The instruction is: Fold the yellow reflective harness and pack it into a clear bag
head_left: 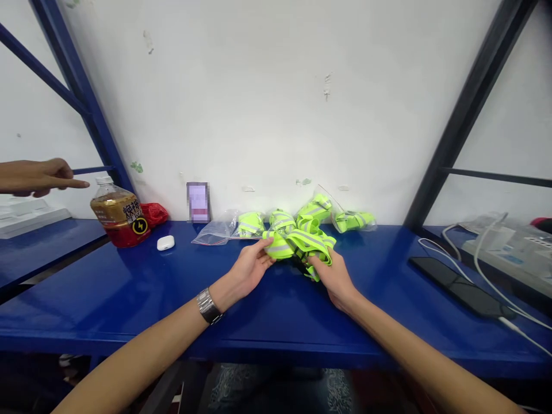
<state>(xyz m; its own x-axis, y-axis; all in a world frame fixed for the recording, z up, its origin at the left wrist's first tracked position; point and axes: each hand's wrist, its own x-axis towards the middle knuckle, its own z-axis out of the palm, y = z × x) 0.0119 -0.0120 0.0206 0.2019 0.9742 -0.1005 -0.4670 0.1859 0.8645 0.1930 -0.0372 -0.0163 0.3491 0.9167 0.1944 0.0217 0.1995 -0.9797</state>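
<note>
Neon yellow-green reflective straps (302, 244) with grey stripes lie in a loose tangle between my hands, just above the blue table (181, 310). My left hand (252, 265) grips the left end of the bundle between thumb and fingers. On the right side, my right hand (334, 276) is closed around more of the strap, with its fingertips partly hidden. A dark piece, perhaps a buckle, shows under the bundle. Behind it, against the wall, sit several folded neon bundles in clear plastic bags, one bagged bundle (354, 219) to the right and another (250, 223) to the left.
At left stand a drink bottle (121, 215), a red plastic bag (154, 214) and a white earbud case (165, 242). A blurred phone-like screen (199, 202) leans on the wall. Another person's hand (47, 177) points in from the left. A dark phone (461, 286) with cables lies at right.
</note>
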